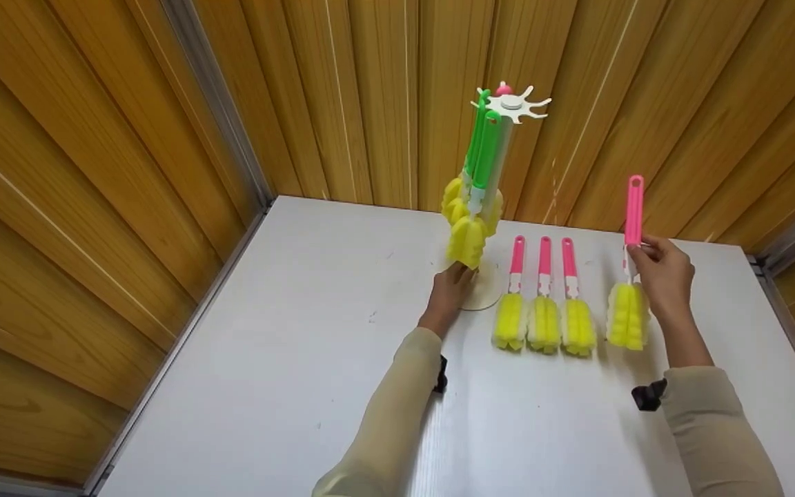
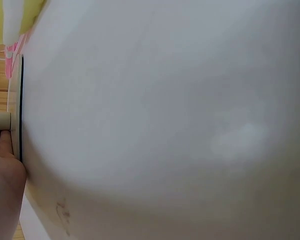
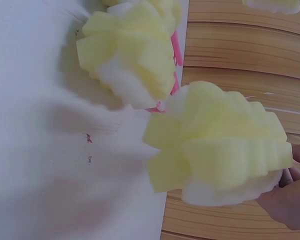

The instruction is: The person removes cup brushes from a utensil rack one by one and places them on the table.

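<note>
My right hand (image 1: 670, 273) pinches a sponge bottle brush (image 1: 627, 317) with a pink handle, held upright at the table's right. Its yellow and white sponge head (image 3: 215, 145) points down in the right wrist view. At the foot of a white hook stand (image 1: 511, 102), my left hand (image 1: 447, 293) grips the post (image 2: 0, 121) just over the round base (image 1: 484, 295); some of its fingers are hidden. Green-handled brushes (image 1: 486, 152) hang from the stand's left side, sponges down. Between the hands lie three pink-handled brushes (image 1: 544, 324) in a row.
The white table (image 1: 287, 331) backs onto wood-panelled walls (image 1: 370, 103). A metal frame edge (image 1: 183, 331) runs along its left side. Several bare hooks spread from the stand's top on the right, and a pink handle tip (image 1: 504, 89) shows behind it.
</note>
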Action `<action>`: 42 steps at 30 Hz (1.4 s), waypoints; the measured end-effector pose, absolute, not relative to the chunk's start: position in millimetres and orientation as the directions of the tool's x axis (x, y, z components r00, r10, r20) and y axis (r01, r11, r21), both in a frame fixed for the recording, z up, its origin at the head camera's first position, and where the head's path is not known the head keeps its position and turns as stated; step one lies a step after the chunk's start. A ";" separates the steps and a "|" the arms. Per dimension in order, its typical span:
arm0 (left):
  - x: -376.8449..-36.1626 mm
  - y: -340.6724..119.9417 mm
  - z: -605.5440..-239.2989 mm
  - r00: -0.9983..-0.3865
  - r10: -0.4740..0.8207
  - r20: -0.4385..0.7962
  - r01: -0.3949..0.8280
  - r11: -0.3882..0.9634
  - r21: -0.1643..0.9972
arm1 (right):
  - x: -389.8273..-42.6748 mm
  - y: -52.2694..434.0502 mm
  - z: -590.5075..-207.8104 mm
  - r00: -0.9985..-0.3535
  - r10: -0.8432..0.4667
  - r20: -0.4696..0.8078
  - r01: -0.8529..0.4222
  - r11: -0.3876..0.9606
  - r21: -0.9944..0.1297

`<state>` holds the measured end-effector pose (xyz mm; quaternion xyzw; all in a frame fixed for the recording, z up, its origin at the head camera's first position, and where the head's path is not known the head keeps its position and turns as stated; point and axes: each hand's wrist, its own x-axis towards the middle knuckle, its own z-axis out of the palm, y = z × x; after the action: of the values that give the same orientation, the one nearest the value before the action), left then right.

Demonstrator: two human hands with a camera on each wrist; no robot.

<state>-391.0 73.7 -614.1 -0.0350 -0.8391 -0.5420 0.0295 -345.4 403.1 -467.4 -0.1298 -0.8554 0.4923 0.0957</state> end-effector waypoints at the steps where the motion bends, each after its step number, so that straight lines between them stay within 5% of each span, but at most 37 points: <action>1: -391.1 73.5 -614.2 -0.996 0.026 0.088 0.091 0.406 0.910 | -344.9 403.5 -468.4 -0.949 0.315 0.025 0.134 0.473 -0.871; 42: -388.8 72.0 -611.3 -0.996 0.035 0.085 0.091 0.340 0.936 | -362.5 414.6 -514.8 -0.911 0.367 -0.188 0.336 0.397 -0.854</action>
<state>-388.8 72.0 -611.3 -0.0385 -0.8181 -0.5732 0.0246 -362.5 414.6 -514.8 -0.2105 -0.8358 0.5069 0.0154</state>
